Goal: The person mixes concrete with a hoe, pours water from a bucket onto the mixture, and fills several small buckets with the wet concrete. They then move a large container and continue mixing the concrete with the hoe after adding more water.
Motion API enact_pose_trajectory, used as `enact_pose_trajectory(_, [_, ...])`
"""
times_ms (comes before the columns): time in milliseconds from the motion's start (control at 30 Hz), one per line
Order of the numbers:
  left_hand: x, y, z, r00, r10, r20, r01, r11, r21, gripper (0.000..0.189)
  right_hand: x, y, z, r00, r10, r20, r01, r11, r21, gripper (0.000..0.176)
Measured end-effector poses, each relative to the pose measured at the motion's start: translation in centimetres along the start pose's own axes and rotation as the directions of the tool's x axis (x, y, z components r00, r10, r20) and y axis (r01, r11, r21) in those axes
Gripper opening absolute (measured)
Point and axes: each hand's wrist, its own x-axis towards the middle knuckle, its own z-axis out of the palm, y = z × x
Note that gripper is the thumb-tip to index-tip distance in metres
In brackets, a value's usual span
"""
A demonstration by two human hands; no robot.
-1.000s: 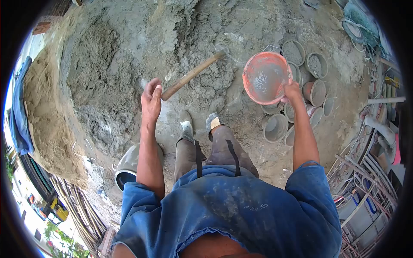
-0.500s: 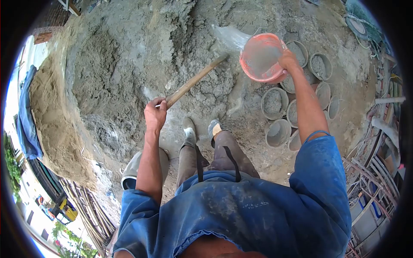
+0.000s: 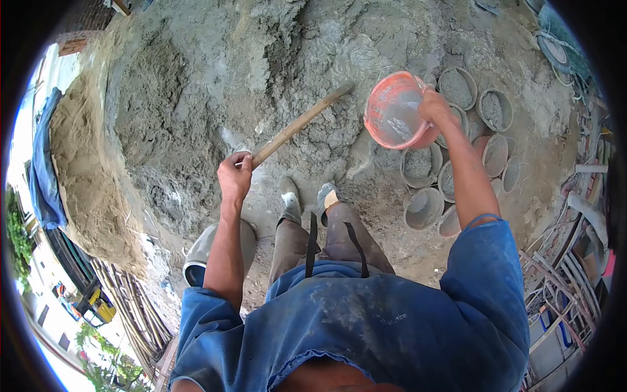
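Left hand (image 3: 234,175) at 10 o'clock, fingers clamped round the long wooden tool handle (image 3: 300,124); right hand (image 3: 434,108) at 1 o'clock, fingers closed on the round orange plastic bucket (image 3: 394,112) over the wet grey mortar heap (image 3: 196,98): hold it low, tip gently.

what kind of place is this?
Most likely an outdoor building site, at a mortar-mixing spot. A heap of wet grey mix lies beside a sand pile, with a cluster of round pans part-filled with mix. The left hand grips a wooden handle, the right hand an orange bucket.
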Motion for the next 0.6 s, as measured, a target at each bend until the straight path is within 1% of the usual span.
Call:
enact_pose_trajectory(67, [0.0, -0.2, -0.1, 1.0, 0.017, 0.004, -0.017, 1.0, 0.003, 0.02, 1.8, -2.9, 0.7, 0.995, -0.094, 0.022, 0.096, 0.978, -0.187, 0.038])
enact_pose_trajectory(100, [0.0, -0.2, -0.2, 1.0, 0.017, 0.006, -0.017, 1.0, 0.002, 0.019, 1.9, -4.4, 0.3, 0.996, -0.087, 0.025, 0.09, 0.98, -0.177, 0.038])
enact_pose_trajectory(167, [0.0, -0.5, -0.1, 1.0, 0.018, 0.02, -0.019, 1.0, 0.006, 0.019, 1.6, -6.4, -1.4, 0.989, -0.072, 0.128, 0.1, 0.968, -0.229, 0.036])
enact_pose_trajectory(200, [0.1, -0.7, 0.0, 1.0, -0.003, 0.029, 0.004, 1.0, -0.018, 0.02, 1.6, -6.2, -1.8, 0.989, -0.066, 0.131, 0.095, 0.969, -0.226, 0.036])
enact_pose_trajectory(267, [0.2, -1.1, 0.1, 0.999, -0.021, 0.031, 0.023, 0.999, -0.047, 0.02, 1.5, -6.2, -2.8, 0.995, -0.058, 0.081, 0.075, 0.973, -0.219, 0.034])
enact_pose_trajectory(300, [0.1, -0.9, 0.1, 1.0, 0.006, 0.012, -0.006, 1.0, -0.02, 0.02, 1.2, -5.8, -3.1, 0.995, -0.061, 0.076, 0.076, 0.973, -0.219, 0.034])
enact_pose_trajectory(367, [0.2, -0.9, 0.0, 0.999, 0.038, -0.012, -0.038, 0.999, 0.003, 0.02, 0.7, -3.1, -3.5, 1.0, -0.008, -0.002, 0.007, 0.993, -0.12, 0.035])
enact_pose_trajectory(433, [0.4, -1.7, 0.3, 0.998, 0.057, -0.013, -0.058, 0.998, -0.037, 0.021, 1.7, 1.6, -1.6, 0.983, -0.163, -0.08, 0.153, 0.981, -0.121, 0.037])
enact_pose_trajectory(467, [0.5, -1.8, 0.3, 0.998, 0.063, -0.017, -0.063, 0.997, -0.041, 0.021, 0.1, 2.5, -1.7, 0.991, -0.089, -0.104, 0.093, 0.995, 0.026, 0.036])
enact_pose_trajectory(500, [0.6, -1.9, 0.3, 0.999, 0.036, -0.011, -0.037, 0.999, -0.03, 0.021, -2.6, 3.6, -1.5, 0.993, -0.013, -0.118, 0.033, 0.984, 0.176, 0.036])
enact_pose_trajectory(533, [0.7, -1.8, 0.3, 1.0, 0.011, -0.004, -0.011, 1.0, -0.021, 0.021, -4.6, 4.8, -0.8, 0.993, 0.063, -0.096, -0.032, 0.956, 0.292, 0.039])
enact_pose_trajectory(567, [0.7, -1.5, 0.2, 1.0, 0.021, -0.006, -0.021, 0.999, -0.026, 0.021, -6.5, 6.1, 0.3, 0.989, 0.134, -0.066, -0.097, 0.91, 0.403, 0.041])
enact_pose_trajectory(600, [0.6, -1.0, 0.1, 1.0, 0.009, -0.007, -0.009, 1.0, -0.003, 0.021, -8.4, 7.2, 1.9, 0.98, 0.187, -0.064, -0.129, 0.852, 0.507, 0.043])
